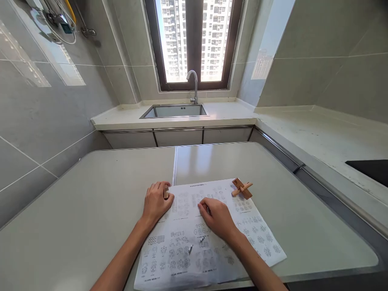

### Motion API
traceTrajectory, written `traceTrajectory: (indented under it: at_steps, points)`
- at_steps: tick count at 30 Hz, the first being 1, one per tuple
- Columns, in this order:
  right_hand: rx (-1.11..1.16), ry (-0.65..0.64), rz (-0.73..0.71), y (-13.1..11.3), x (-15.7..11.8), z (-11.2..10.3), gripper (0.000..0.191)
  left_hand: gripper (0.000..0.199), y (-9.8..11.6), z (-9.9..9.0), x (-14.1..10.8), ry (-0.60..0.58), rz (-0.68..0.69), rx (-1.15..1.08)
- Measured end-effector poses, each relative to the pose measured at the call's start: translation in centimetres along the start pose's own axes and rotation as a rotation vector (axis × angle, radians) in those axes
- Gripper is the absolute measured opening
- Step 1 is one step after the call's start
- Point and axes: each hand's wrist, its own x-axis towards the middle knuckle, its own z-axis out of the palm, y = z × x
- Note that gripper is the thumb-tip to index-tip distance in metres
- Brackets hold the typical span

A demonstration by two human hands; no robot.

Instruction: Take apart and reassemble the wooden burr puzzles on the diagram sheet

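A large white sheet [182, 222] printed with small diagrams lies on the table, its upper left corner beside my left hand [157, 199]. The fingers of that hand are closed round a small wooden block [166, 192], only part of which shows. My right hand [216, 216] rests on the middle of the sheet with its fingers curled in, and what they hold, if anything, is hidden. At the sheet's upper right lies a flat brown wooden piece [238, 184] crossed by a lighter wooden stick [247, 186]. Two small grey slivers [190, 249] lie lower on the sheet.
The glossy pale table [121, 173] reaches close to the counter [224, 111], where a sink [177, 111] and a tap [195, 83] stand below a window. Another counter [333, 133] with a black panel [371, 169] runs along the right. Tiled wall borders the left.
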Motion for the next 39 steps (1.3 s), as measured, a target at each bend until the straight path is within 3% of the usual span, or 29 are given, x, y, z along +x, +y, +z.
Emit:
traceTrajectory:
  at_steps: [4,9,13,18,21,29,32,36,39]
  points:
    - [0.014,0.000,0.011,-0.2,0.2,-0.2,0.029,0.034,0.0,-0.1,-0.1,0.073,0.063,0.060]
    - [0.029,0.004,0.022,-0.3,0.3,-0.2,0.028,0.029,1.7,-0.4,-0.7,0.125,0.258,0.001]
    - [0.032,0.017,0.022,-0.1,0.2,-0.1,0.027,0.020,3.5,0.0,-1.8,-0.003,0.365,-0.088]
    - [0.033,0.025,0.013,0.0,0.2,-0.1,0.027,0.024,4.7,0.8,-3.2,-0.210,0.499,-0.173]
    - [0.035,0.021,0.014,-0.1,0.3,-0.1,0.028,0.026,4.9,1.0,-3.5,-0.259,0.552,-0.172]
    - [0.042,0.009,0.032,-0.1,0.1,0.0,0.029,0.025,5.1,0.7,-3.3,-0.271,0.495,-0.184]
    - [0.032,0.008,0.026,0.0,0.1,0.0,0.028,0.024,5.2,0.8,-3.1,-0.210,0.418,-0.208]
    - [0.022,0.008,0.028,0.0,0.1,0.0,0.029,0.044,4.5,1.6,-2.8,-0.104,0.291,-0.223]
    - [0.019,0.007,0.025,-0.1,0.1,0.0,0.029,0.047,3.8,2.2,-2.7,-0.062,0.216,-0.208]
